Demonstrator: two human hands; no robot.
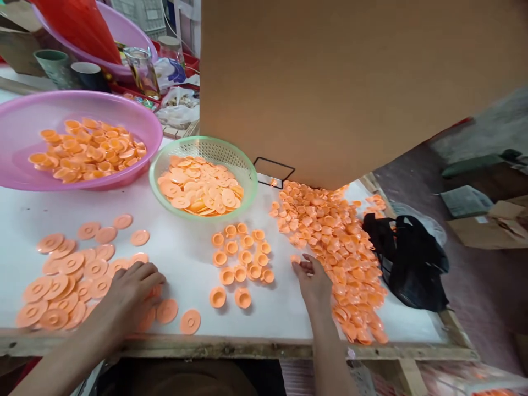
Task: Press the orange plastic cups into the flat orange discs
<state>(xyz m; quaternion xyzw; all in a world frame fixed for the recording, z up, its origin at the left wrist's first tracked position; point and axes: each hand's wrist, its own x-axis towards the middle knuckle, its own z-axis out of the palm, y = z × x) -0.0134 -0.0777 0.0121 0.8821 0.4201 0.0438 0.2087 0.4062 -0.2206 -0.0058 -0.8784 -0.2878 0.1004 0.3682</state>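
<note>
My left hand [138, 283] is palm down over a spread of flat orange discs [72, 263] at the left, its fingers bent a little and resting on some of them. What lies under the palm is hidden. At the right, my right hand [314, 278] is beside a heap of small orange plastic cups [342, 247]. Its thumb and fingers are curled in, with one small orange cup [295, 258] at the tips. Between my hands, several orange cups [240, 273] stand on the white tabletop, two of them nearer me. A single disc [190, 322] lies near the front edge.
A green sieve basket [159, 195] holds discs, and a pink basin [140, 118] holds more cups. A large cardboard box [330, 82] rises behind the heap. A black bag [416, 264] is at the right edge. Mugs [86, 74] and a glass jug [142, 71] stand at the back left.
</note>
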